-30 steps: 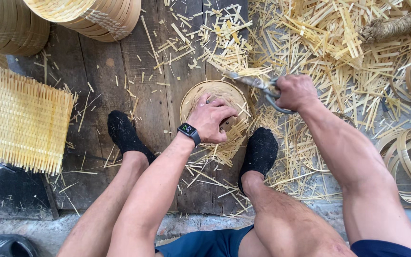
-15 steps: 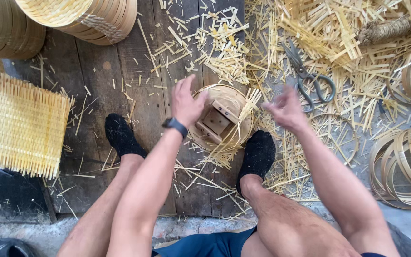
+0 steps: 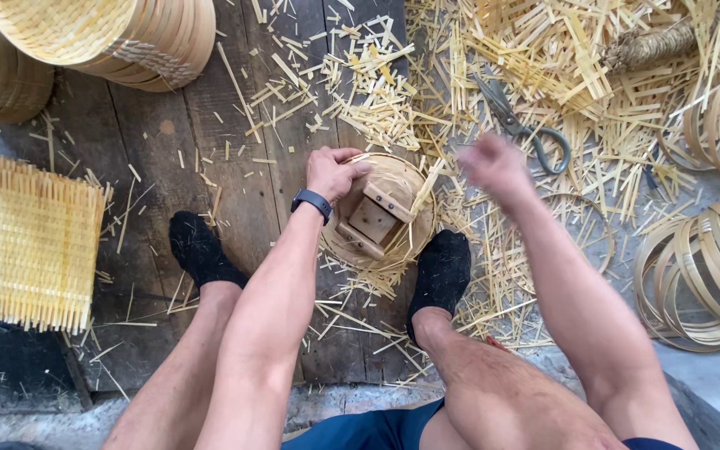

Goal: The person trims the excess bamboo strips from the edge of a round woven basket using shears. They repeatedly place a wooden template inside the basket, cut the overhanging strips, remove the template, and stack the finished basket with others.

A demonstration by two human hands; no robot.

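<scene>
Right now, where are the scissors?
In the head view, the scissors lie on bamboo scraps, upper right, just beyond the blurred right hand.

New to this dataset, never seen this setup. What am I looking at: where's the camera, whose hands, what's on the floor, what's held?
There is no machine here: a person sits with bare arms, and the single camera is worn on their head, looking down past their knees. The left hand grips the rim of a round woven bamboo basket with a wooden block frame, which sits between two feet in black socks. The right hand is blurred, open and holding nothing, close to grey metal scissors lying on pale bamboo offcuts. Around these, on dark wooden planks, are a flat woven bamboo mat, stacked baskets and coiled bamboo hoops.
</scene>
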